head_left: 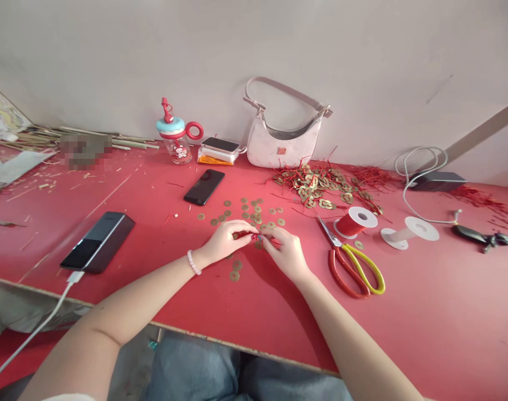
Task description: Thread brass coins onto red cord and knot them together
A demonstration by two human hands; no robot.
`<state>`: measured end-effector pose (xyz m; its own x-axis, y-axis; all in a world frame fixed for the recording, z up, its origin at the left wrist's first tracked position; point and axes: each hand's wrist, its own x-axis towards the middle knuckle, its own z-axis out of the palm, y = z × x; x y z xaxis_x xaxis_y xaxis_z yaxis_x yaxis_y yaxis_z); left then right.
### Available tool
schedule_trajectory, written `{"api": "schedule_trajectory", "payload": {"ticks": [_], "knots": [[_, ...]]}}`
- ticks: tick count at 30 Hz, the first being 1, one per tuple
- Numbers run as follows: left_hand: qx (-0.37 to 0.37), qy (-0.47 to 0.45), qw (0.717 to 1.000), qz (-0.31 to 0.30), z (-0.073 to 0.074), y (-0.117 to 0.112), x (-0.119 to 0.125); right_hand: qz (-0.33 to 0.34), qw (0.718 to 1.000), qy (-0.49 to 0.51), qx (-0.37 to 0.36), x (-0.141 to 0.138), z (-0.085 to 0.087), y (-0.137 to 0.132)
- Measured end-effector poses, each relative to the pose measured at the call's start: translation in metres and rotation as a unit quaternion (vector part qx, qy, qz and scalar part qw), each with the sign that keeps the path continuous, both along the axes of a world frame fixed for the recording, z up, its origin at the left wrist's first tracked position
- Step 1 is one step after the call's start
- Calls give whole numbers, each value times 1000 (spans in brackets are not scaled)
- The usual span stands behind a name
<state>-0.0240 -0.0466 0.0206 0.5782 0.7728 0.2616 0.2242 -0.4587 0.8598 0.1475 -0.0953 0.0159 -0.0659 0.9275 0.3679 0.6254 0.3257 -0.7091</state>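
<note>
My left hand [227, 243] and my right hand [287, 253] meet fingertip to fingertip just above the red table, both closed in a pinch. Between them shows a tiny bit of red and blue, too small to name. Around and beyond my fingers lie several loose brass coins [227, 204] with holes in the middle. Two more coins [234, 275] rest nearer to me, below my left hand. To the right of my right hand, scissors [356, 270] with one red and one yellow handle lie with the blades pointing away. A pile of coins tied with red cord [320, 186] sits farther back.
A spool of red cord [354, 223] and a white spool [410, 231] stand at right. Behind are a white handbag [282, 146], a cup [178, 146] and a black phone [204, 187]. A power bank with cable [98, 242] lies left, near the table's front edge.
</note>
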Motion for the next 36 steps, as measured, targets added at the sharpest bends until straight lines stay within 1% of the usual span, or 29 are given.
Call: {"api": "schedule_trajectory", "payload": {"ticks": [4,7,10,14,16,19,21,23,25,27,30,32,34,36], "knots": [[10,-1,1000,-1,0,1,0,6,1000,6,4,0,-1,0],[11,-2,1000,7,-1,1,0,10,999,15,49,1,-1,1],[-1,-1,1000,8,-3,2,1,30,995,22,91,2,-1,1],[-27,-1,1000,-13,-5,2,1,37,994,56,82,5,0,0],[-43,0,999,-32,-5,2,1,17,994,82,67,5,0,1],[-72,-15,995,-67,-4,2,1,-41,990,128,48,6,1,2],[-87,-45,992,-84,-4,2,1,-69,986,146,36,6,1,2],[-96,-89,988,-88,-4,1,1,-78,985,149,29,5,0,3],[-104,-134,982,-80,-4,-1,2,-60,989,130,25,3,-2,3],[-116,-159,978,-64,-4,-2,3,-19,996,87,26,1,-4,2],[-134,-169,976,-25,-5,-2,4,49,998,3,38,-2,-8,2],[-142,-164,976,8,-7,-1,4,79,994,-36,63,-3,-9,1],[-145,-149,977,38,-10,2,3,86,990,-50,103,-3,-10,0],[-138,-128,980,63,-11,4,3,61,986,-46,147,-2,-9,-1]]}}
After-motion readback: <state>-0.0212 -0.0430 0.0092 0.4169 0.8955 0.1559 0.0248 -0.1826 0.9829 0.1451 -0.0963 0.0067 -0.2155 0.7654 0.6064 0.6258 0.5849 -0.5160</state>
